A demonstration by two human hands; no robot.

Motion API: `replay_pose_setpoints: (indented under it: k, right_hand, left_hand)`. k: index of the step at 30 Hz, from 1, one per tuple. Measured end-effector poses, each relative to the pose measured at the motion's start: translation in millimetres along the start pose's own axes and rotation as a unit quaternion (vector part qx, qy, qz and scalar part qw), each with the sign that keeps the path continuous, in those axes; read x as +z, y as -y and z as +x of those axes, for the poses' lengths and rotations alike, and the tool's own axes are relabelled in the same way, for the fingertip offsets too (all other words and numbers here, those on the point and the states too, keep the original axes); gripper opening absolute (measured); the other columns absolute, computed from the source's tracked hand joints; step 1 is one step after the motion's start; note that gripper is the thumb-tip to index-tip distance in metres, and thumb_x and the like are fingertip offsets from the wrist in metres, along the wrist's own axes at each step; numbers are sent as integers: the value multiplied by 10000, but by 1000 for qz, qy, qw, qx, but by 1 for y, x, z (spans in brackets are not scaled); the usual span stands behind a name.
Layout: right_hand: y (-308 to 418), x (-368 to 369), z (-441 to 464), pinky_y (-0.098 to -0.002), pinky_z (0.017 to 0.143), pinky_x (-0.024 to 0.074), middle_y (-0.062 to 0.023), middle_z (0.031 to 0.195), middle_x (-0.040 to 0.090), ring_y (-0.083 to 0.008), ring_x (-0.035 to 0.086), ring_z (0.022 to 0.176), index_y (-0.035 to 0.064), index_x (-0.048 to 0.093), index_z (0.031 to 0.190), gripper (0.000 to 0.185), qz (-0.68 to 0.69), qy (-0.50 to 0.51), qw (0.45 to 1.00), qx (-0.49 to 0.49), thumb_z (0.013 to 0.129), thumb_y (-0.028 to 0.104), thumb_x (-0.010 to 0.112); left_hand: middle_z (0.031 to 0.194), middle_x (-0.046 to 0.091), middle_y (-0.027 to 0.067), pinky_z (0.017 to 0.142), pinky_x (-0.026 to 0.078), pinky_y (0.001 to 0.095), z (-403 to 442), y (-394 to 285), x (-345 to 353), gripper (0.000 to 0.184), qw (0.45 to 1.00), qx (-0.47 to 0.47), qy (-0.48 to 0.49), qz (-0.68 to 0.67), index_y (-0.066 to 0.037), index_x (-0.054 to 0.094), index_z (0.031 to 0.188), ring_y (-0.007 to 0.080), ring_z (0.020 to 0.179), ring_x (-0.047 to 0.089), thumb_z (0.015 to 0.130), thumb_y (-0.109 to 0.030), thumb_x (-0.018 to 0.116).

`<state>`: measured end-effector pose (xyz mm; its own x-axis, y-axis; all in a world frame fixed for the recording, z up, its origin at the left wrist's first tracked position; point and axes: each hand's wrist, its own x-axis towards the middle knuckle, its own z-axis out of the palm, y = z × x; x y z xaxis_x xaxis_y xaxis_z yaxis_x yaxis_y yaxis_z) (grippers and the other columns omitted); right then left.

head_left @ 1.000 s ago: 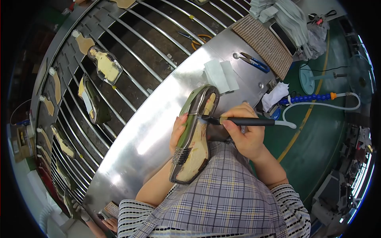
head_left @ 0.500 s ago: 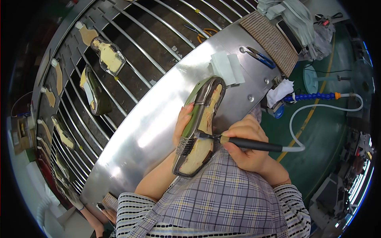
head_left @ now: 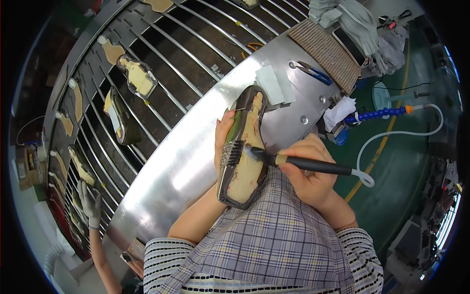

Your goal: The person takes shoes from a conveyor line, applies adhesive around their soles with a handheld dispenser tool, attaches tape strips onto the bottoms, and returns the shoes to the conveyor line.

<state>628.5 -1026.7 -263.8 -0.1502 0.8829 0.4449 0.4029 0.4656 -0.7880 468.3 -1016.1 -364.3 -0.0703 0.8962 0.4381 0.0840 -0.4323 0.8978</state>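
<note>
My left hand is wrapped round the left side of a dark green shoe, whose pale sole faces up above my lap. Part of that hand is hidden behind the shoe. In my right hand is a black-handled brush with a pale hose running from its end. The dark bristle tip touches the sole near its middle, beside a dark, rough textured patch on the shoe. Just past the toe end, pale cloth pieces lie on the metal table.
More shoes and tan insoles rest on the metal bars at left. Blue-handled snips, a ribbed mat, a phone and a blue flexible pipe are at right. A co-worker's gloved hand reaches over the bars.
The shoe has moved up and turned more upright in my left hand. The brush tip has moved down the sole from the narrow part. The co-worker's gloved hand has risen over the bars.
</note>
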Motion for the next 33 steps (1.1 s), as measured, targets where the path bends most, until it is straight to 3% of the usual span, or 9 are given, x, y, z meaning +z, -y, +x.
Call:
replay_pose_setpoints:
  k: [2, 4, 5, 9, 12, 16, 22, 24, 33]
  right_hand:
    - [5, -1, 3, -285, 569, 441, -52, 783, 629, -194, 565, 642, 43, 637, 881, 245, 15, 2, 999, -42, 723, 161, 783]
    - [5, -2, 7, -281, 565, 441, -54, 785, 627, -192, 562, 635, 40, 637, 888, 261, -25, -33, 997, -66, 721, 174, 787]
    - [4, -2, 7, -280, 561, 442, -53, 787, 627, -192, 562, 632, 39, 635, 891, 262, -24, -39, 996, -74, 722, 169, 786]
    - [4, -3, 10, -283, 566, 449, -52, 786, 623, -195, 563, 640, 48, 633, 902, 261, -42, -20, 997, -68, 723, 163, 785]
    - [8, -8, 8, -282, 564, 452, -52, 784, 619, -196, 562, 642, 53, 633, 902, 274, -18, 32, 995, -89, 717, 180, 791]
    - [17, -16, 8, -282, 561, 454, -48, 760, 626, -194, 572, 647, 57, 647, 878, 251, 60, 106, 991, -47, 717, 186, 790]
    - [15, -15, 11, -280, 556, 454, -46, 777, 636, -192, 575, 630, 48, 647, 866, 257, 19, 53, 998, -41, 691, 151, 805]
    - [20, -17, 10, -289, 578, 399, -46, 776, 638, -187, 547, 635, 33, 635, 894, 235, -60, 45, 996, -48, 740, 153, 766]
    - [19, -16, 8, -287, 560, 432, -55, 804, 618, -198, 558, 642, 45, 628, 928, 269, -24, 67, 994, -82, 736, 171, 769]
  left_hand:
    - [1393, 322, 144, 1032, 400, 364, 2, -9, 1, 834, 998, -56, 28, -5, -67, 226, 1384, 253, 1233, 440, 726, 24, 731]
    - [1337, 424, 168, 1101, 250, 402, 5, -12, 11, 747, 997, -58, -42, -28, -16, 358, 1331, 291, 1281, 391, 703, -70, 757]
    - [1342, 415, 172, 1076, 301, 383, 6, -12, 11, 742, 998, -55, -40, -14, -11, 364, 1325, 295, 1275, 398, 699, -59, 759]
    - [1345, 411, 182, 1065, 319, 368, 1, -3, 14, 718, 996, -35, -54, -54, -12, 377, 1313, 294, 1269, 406, 703, -46, 753]
    - [1395, 317, 148, 1020, 411, 335, 0, 2, 8, 850, 999, -33, 7, -12, -57, 233, 1383, 238, 1220, 449, 704, 51, 733]
    - [1400, 320, 134, 1011, 419, 325, 2, 1, 8, 831, 999, -17, 18, 31, -71, 259, 1380, 236, 1217, 454, 704, 69, 721]
    - [1384, 344, 143, 1010, 421, 327, 1, -3, 9, 829, 998, -36, 31, 45, -66, 257, 1388, 235, 1211, 466, 711, 65, 718]
    - [1375, 356, 146, 1003, 427, 324, 3, -3, 10, 832, 999, -27, 28, 18, -68, 257, 1390, 232, 1205, 473, 711, 65, 719]
    - [1316, 421, 129, 972, 443, 296, 12, -10, 14, 802, 997, -65, 20, 21, -61, 277, 1383, 214, 1158, 504, 720, 70, 709]
